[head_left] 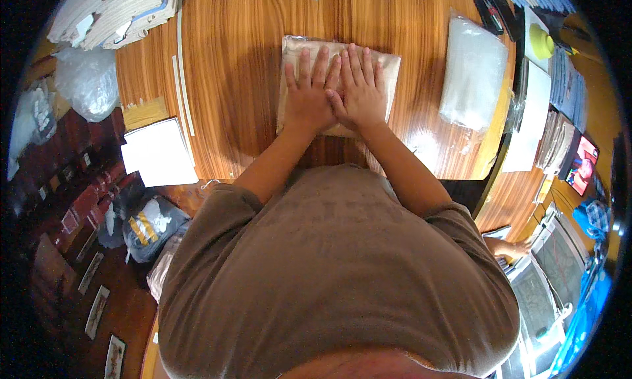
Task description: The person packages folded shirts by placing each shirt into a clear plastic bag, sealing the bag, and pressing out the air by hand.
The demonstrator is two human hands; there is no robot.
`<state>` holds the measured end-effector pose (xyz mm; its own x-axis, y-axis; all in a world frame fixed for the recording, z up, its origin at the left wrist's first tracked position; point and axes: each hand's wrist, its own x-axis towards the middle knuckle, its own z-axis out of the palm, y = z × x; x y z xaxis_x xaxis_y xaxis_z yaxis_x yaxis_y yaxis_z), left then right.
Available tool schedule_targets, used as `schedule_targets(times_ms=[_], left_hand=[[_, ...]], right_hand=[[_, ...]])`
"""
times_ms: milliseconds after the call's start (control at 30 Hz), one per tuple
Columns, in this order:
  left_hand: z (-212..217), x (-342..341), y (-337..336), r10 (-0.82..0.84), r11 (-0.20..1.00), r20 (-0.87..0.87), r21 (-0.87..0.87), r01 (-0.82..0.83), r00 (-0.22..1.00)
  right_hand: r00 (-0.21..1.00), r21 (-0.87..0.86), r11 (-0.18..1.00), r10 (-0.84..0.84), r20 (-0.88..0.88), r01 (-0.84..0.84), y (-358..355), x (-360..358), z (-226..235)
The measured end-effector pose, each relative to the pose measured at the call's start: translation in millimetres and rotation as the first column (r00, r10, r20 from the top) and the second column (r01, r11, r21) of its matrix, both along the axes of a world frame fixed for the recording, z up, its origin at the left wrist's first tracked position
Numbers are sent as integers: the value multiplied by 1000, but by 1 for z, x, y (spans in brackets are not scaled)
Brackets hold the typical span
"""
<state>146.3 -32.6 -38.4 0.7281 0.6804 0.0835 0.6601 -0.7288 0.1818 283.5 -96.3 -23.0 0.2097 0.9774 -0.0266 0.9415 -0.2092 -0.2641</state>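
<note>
A beige folded cloth in a clear plastic bag (390, 73) lies flat on the wood-grain table (230, 70) in front of me. My left hand (313, 93) rests palm down on its left half, fingers spread toward the far edge. Beside it my right hand (360, 89) lies flat on the right half, its thumb touching the left hand. Both hands press on the package without gripping it. Much of its middle is hidden under them.
Clear plastic bags (475, 73) lie stacked on the table's right. Folded pale cloths (112, 10) are piled far left, near a plastic-wrapped bundle (87, 79) and a white sheet (158, 154). Another person's hand (517, 248) shows at the right, below a lit screen (582, 166).
</note>
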Motion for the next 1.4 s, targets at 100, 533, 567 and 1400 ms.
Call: schedule_targets(times_ms=[100, 533, 567, 1400], left_hand=[[0, 0, 3, -5, 1000, -69, -17, 4, 998], [7, 2, 10, -8, 997, -15, -78, 7, 1000], [9, 1, 11, -12, 996, 44, -89, 16, 999], [-10, -15, 13, -1, 1000, 346, 23, -8, 938]], right_hand=[[1000, -30, 1000, 2, 25, -1, 5, 1, 1], [999, 64, 998, -28, 23, 27, 5, -1, 1], [999, 98, 995, -31, 20, 29, 9, 0, 2], [888, 55, 993, -69, -454, 105, 86, 47, -10]])
